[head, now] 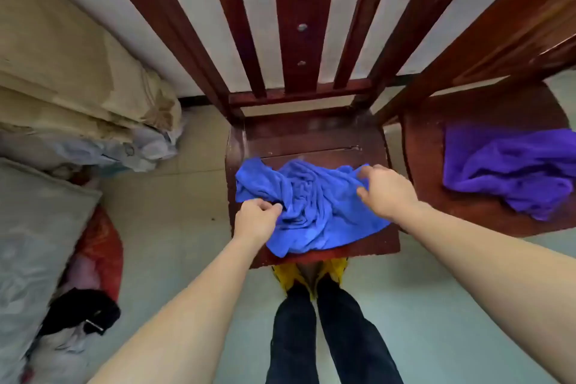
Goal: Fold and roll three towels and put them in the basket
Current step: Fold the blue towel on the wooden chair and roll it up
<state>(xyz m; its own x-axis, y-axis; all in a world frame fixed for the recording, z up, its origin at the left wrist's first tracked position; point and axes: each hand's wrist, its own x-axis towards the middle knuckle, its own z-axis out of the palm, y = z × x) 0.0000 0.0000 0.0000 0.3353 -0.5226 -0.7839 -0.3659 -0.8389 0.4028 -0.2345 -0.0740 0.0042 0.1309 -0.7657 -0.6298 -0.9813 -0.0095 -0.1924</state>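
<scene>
The left hand pinches a fold at the near left of the blue towel; the right hand curls fingers and thumb round its right edge. The towel lies crumpled on the chair seat, front hem overhanging. Pulled unevenly, it could slide off the slick lacquered wood (no basket is in view). The cloth looks soft, plush and deeply creased; a purple towel lies bunched on the neighbouring chair.
</scene>
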